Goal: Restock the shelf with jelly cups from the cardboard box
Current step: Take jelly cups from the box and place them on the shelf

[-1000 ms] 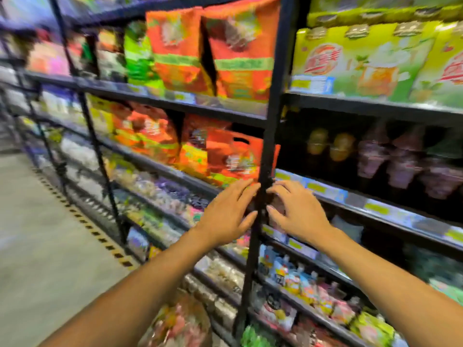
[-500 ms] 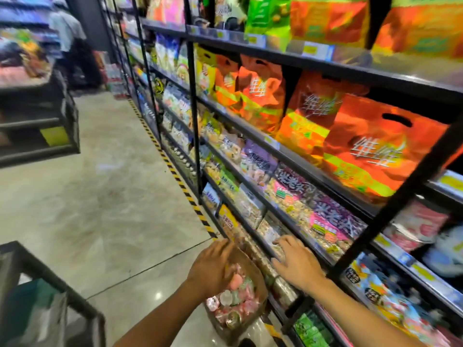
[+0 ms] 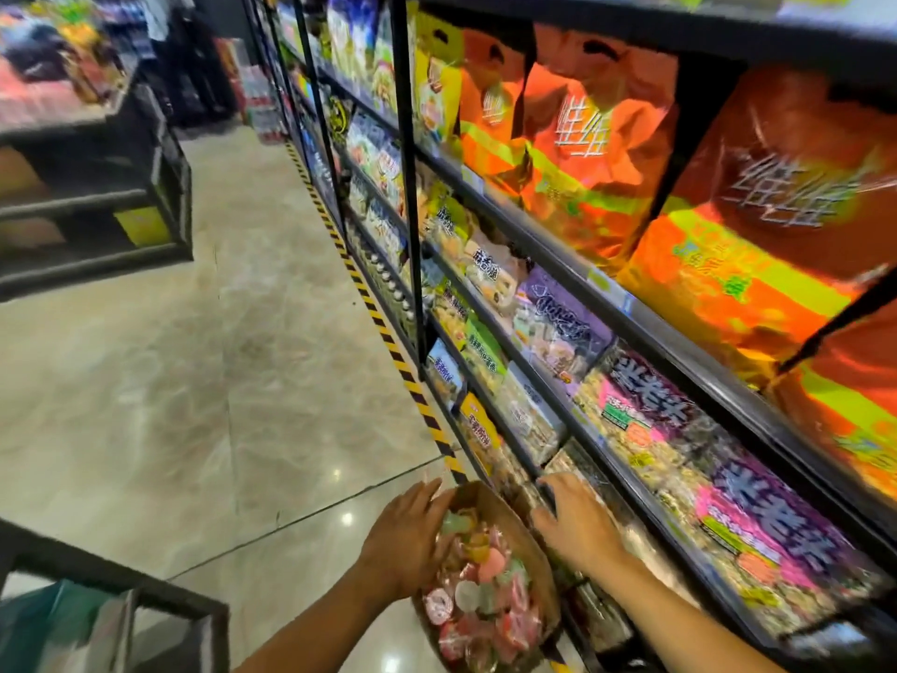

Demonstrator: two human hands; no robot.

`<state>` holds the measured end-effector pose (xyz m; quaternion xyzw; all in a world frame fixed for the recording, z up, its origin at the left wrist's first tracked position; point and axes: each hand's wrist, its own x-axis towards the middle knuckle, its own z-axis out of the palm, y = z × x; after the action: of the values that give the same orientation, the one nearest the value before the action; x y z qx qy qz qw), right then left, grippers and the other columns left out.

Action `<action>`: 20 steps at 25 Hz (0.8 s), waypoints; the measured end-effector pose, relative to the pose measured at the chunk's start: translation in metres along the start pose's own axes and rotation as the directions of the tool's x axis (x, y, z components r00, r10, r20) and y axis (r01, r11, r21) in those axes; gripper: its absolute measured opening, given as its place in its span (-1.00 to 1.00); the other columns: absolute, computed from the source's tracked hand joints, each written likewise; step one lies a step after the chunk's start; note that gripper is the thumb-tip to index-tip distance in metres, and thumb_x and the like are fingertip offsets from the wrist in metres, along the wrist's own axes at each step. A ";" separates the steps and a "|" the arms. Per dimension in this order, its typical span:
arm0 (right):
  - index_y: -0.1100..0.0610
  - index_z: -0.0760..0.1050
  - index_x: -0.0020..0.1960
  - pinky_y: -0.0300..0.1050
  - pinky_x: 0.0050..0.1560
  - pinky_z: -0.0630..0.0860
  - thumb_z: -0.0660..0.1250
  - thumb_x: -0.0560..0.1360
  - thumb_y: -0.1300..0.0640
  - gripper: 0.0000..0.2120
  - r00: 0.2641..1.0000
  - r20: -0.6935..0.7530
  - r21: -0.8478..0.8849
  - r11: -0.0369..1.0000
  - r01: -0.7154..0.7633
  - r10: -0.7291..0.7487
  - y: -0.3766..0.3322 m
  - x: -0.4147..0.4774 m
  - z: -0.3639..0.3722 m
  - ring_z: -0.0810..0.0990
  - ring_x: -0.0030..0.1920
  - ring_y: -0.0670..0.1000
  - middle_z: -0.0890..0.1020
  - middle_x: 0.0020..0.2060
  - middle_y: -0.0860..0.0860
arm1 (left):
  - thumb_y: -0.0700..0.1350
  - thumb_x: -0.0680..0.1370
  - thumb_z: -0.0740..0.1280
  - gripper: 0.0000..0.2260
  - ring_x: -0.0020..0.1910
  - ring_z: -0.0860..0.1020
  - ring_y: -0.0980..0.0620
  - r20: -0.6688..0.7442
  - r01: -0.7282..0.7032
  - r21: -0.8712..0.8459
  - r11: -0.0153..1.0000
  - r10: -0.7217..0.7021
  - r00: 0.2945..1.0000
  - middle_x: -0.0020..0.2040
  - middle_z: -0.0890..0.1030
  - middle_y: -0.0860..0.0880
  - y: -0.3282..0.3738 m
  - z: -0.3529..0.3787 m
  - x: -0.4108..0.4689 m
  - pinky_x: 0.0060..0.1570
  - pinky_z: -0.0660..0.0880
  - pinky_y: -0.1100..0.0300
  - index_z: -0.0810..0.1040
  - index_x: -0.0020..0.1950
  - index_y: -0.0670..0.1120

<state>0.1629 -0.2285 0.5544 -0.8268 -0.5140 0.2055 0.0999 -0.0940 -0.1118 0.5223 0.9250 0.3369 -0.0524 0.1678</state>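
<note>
Since 1 s ago both hands came down from the black upright post to the cardboard box [image 3: 514,514], and the view turned along the aisle. The box stands low, just beside the shelf [image 3: 699,364], at the bottom of the view; its lower end is cut off by the frame edge.

My L hand [image 3: 405,544] is at the left side of the box, fingers bent over the jelly cups [image 3: 478,592]. The fingertips are hidden among the cups, so I cannot tell if it holds one or only touches them. My R hand [image 3: 577,524] lies w/ fingers spread and nearly straight on the front of a low shelf level, just right of the box, holding nothing. What is under it is too blurred to name.

The cups fill the box: pink, red, green, whitish lids, all smeared, no print readable.

Orange bags [image 3: 592,153] stand on an upper level and purple packs [image 3: 650,395] one level below; motion blur on both, and the bags at far right are cut off. Yellow-black tape [image 3: 403,366] runs on the floor [image 3: 194,381] along the shelf foot. At bottom left is a black frame [image 3: 160,599] w/ sth teal inside, only partly in view; I cannot say what it is. A second shelf unit [image 3: 160,177] at left is also blurred.
</note>
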 end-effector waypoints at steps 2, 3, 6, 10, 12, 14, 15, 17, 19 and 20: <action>0.00 0.31 0.51 -0.12 0.26 0.44 0.25 0.59 -0.14 -0.47 0.997 0.062 0.035 0.998 -0.049 0.046 0.009 0.025 0.018 0.46 0.34 0.00 0.40 0.39 -0.03 | 0.27 0.65 0.00 -0.41 0.58 0.24 -0.16 0.054 0.027 -0.032 0.999 -0.025 0.998 0.63 0.23 -0.07 -0.009 0.010 0.018 0.51 0.27 -0.08 0.18 0.64 0.05; 0.00 0.32 0.50 -0.12 0.24 0.44 0.25 0.59 -0.14 -0.48 0.993 0.092 0.057 0.995 -0.079 0.074 0.014 0.033 0.028 0.49 0.32 0.01 0.40 0.38 -0.03 | 0.26 0.66 -0.01 -0.41 0.60 0.19 -0.15 0.079 0.039 -0.045 0.998 -0.036 0.996 0.64 0.19 -0.05 -0.014 0.017 0.025 0.53 0.22 -0.07 0.14 0.65 0.06; -0.18 0.44 0.31 -0.05 0.18 0.51 0.26 0.56 -0.20 -0.67 0.972 0.150 0.151 0.967 -0.204 0.182 0.029 0.059 0.076 0.56 0.20 0.03 0.50 0.23 -0.09 | 0.25 0.68 -0.01 -0.43 0.55 0.31 -0.15 0.116 0.023 -0.079 0.997 -0.014 0.993 0.60 0.30 -0.06 -0.033 0.051 0.054 0.48 0.30 -0.04 0.23 0.63 0.03; -0.16 0.49 0.14 -0.03 0.04 0.54 0.27 0.52 -0.19 -0.76 0.926 0.248 0.182 0.925 -0.333 0.285 0.058 0.086 0.167 0.55 0.06 -0.05 0.52 0.03 -0.15 | 0.20 0.64 0.09 -0.44 0.48 0.42 -0.13 0.223 0.025 -0.136 0.990 0.006 0.975 0.53 0.41 -0.07 -0.066 0.125 0.096 0.40 0.41 -0.02 0.19 0.62 0.06; -0.06 0.51 0.23 -0.07 0.05 0.52 0.29 0.54 -0.19 -0.67 0.902 0.275 0.195 0.899 -0.392 0.334 0.073 0.092 0.209 0.55 0.09 -0.03 0.54 0.09 -0.09 | 0.19 0.62 0.10 -0.41 0.48 0.42 -0.12 0.278 0.037 -0.150 0.988 0.006 0.961 0.54 0.40 -0.05 -0.079 0.169 0.111 0.39 0.42 0.01 0.19 0.63 0.04; -0.06 0.49 0.33 -0.14 0.05 0.50 0.30 0.52 -0.18 -0.58 0.880 0.320 0.179 0.889 -0.421 0.352 0.095 0.096 0.269 0.55 0.16 -0.01 0.55 0.15 -0.09 | 0.21 0.61 0.01 -0.39 0.55 0.30 -0.14 0.357 0.031 -0.147 0.989 0.024 0.934 0.59 0.30 -0.05 -0.093 0.222 0.125 0.47 0.33 -0.01 0.18 0.64 0.03; -0.08 0.44 0.40 -0.15 0.08 0.51 0.29 0.52 -0.17 -0.53 0.859 0.365 0.169 0.881 -0.441 0.360 0.106 0.096 0.301 0.54 0.23 0.00 0.53 0.22 -0.11 | 0.23 0.58 -0.03 -0.36 0.56 0.28 -0.15 0.399 0.031 -0.152 0.988 0.033 0.916 0.59 0.29 -0.07 -0.101 0.251 0.132 0.47 0.33 -0.03 0.20 0.64 0.02; -0.11 0.37 0.46 -0.06 0.15 0.54 0.23 0.51 -0.20 -0.47 0.842 0.429 0.167 0.887 -0.430 0.327 0.132 0.093 0.367 0.51 0.32 0.05 0.50 0.33 -0.09 | 0.22 0.53 0.03 -0.35 0.45 0.44 -0.22 0.438 0.014 -0.149 0.989 0.053 0.897 0.48 0.45 -0.13 -0.117 0.317 0.143 0.32 0.47 -0.06 0.37 0.56 -0.04; -0.04 0.42 0.44 0.07 0.19 0.54 0.08 0.45 -0.25 -0.37 0.830 0.466 0.137 0.902 -0.409 0.306 0.153 0.090 0.427 0.52 0.31 0.14 0.55 0.31 0.03 | 0.20 0.51 0.11 -0.35 0.42 0.47 -0.26 0.521 0.006 -0.134 0.991 0.065 0.851 0.45 0.47 -0.14 -0.132 0.375 0.151 0.30 0.49 -0.08 0.39 0.55 -0.05; 0.01 0.46 0.42 0.08 0.20 0.52 0.03 0.41 -0.26 -0.31 0.818 0.481 0.117 0.902 -0.415 0.314 0.162 0.090 0.452 0.53 0.29 0.18 0.58 0.28 0.08 | 0.20 0.52 0.16 -0.34 0.49 0.38 -0.24 0.557 -0.004 -0.099 0.995 0.059 0.828 0.52 0.39 -0.12 -0.138 0.398 0.154 0.40 0.40 -0.07 0.29 0.60 -0.01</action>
<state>0.1285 -0.2419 0.0676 -0.8235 -0.3286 0.4617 0.0260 -0.0585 -0.0573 0.0783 0.8656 0.2599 -0.3021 0.3031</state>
